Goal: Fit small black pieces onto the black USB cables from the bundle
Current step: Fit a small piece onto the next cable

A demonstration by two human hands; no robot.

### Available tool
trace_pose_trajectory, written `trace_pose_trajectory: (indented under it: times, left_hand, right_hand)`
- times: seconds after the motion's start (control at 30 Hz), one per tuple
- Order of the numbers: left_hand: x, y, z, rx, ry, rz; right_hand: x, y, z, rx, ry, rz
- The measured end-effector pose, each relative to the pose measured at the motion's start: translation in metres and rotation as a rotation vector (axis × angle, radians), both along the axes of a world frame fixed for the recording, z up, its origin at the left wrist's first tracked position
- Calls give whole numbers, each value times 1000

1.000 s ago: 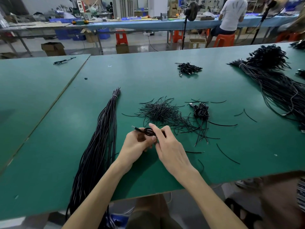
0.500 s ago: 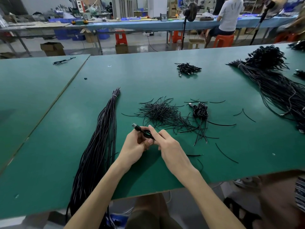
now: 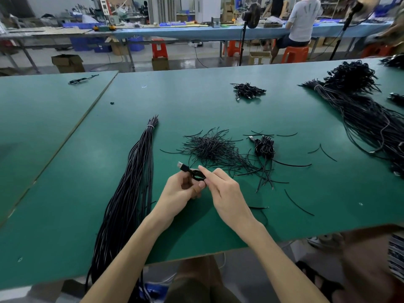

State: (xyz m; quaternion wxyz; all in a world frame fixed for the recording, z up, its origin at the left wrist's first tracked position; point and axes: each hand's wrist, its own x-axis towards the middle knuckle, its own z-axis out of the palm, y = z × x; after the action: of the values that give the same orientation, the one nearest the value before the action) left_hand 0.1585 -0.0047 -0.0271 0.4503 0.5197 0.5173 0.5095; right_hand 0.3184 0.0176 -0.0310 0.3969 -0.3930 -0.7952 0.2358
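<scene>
USB cable [image 3: 196, 174], a glossy black coil, seemingly pinched by left hand [image 3: 180, 193] and right hand [image 3: 228, 194].

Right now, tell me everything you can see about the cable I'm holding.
The USB cable is thin, black and rubbery-looking, wound into a small coil. Its plug, black with a silver metal tip, sticks out up and left. The left hand grips the coil from below; the right hand pinches it, over the green table.
</scene>
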Motion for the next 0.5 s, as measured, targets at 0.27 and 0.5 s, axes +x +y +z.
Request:
trace_pose_trajectory:
  times: [0.27,0.5]
  left_hand:
    - [-4,-2,-2,75,-18,0]
    - [-3,-1,-7,95,-26,16]
  right_hand:
    - [6,4,4,-159,137,12]
    - [8,5,2,-259,180,61]
